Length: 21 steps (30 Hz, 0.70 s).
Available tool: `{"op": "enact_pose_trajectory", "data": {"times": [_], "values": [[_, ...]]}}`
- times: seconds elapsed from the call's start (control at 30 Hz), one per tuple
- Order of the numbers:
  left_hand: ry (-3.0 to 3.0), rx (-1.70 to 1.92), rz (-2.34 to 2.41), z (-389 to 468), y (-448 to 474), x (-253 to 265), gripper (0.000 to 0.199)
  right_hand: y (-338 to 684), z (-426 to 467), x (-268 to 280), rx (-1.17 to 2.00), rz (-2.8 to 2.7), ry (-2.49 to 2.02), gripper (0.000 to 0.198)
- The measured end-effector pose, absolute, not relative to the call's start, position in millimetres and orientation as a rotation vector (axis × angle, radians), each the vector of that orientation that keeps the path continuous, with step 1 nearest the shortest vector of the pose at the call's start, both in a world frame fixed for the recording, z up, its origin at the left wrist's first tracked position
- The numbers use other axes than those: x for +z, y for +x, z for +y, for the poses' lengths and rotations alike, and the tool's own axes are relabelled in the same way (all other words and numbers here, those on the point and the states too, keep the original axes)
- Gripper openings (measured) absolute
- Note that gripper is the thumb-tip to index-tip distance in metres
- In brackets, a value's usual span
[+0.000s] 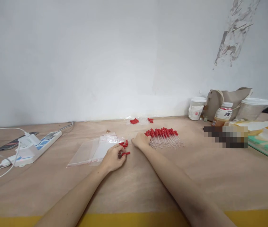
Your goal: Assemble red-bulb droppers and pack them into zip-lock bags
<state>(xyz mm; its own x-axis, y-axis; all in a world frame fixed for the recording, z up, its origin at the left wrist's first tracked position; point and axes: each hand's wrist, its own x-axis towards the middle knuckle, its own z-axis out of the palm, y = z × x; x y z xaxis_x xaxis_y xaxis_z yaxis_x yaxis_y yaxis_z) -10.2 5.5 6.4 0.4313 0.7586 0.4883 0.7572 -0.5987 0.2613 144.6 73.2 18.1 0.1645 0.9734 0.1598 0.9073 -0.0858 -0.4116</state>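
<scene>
My left hand (pixel 114 158) is curled on the table, with a small red cap (pixel 125 153) poking out between thumb and fingers. Just beyond its fingertips lie a few more loose red caps (pixel 126 143). My right hand (pixel 141 140) is closed with its fingers pointing down beside some thin clear sticks; what it grips is hidden. Right of that hand, a row of thin, pale sticks with red caps (pixel 164 132) lies side by side, red ends away from me. Clear plastic bags (pixel 83 153) lie flat left of my left hand.
Near the wall are two small clear bags with red caps (pixel 134 121). A white power strip (pixel 41 148) with cables and a phone (pixel 12 143) occupy the left. At right stand a lidded cup (pixel 196 108), a bottle (pixel 223 114), a larger cup (pixel 252 110), a bag (pixel 233 96) and a green-white packet (pixel 266 145).
</scene>
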Motion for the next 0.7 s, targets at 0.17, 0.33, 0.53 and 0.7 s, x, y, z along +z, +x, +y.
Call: {"op": "enact_pose_trajectory", "data": {"times": [0.17, 0.33, 0.53, 0.7], "values": [[2.599, 0.858, 1.368, 6, -4, 0, 0.014, 142, 75, 19, 0.284, -1.762, -2.08, 0.029], [2.597, 0.96, 1.347, 4, 0, -1, 0.014, 154, 64, 22, 0.224, -1.818, -2.019, 0.026], [2.463, 0.983, 1.303, 2, 8, -4, 0.008, 214, 19, 14, 0.092, -1.953, -1.599, 0.022], [2.423, 0.993, 1.169, -5, 28, -3, 0.02, 264, -14, -8, 0.059, -2.064, -1.154, 0.021]]}}
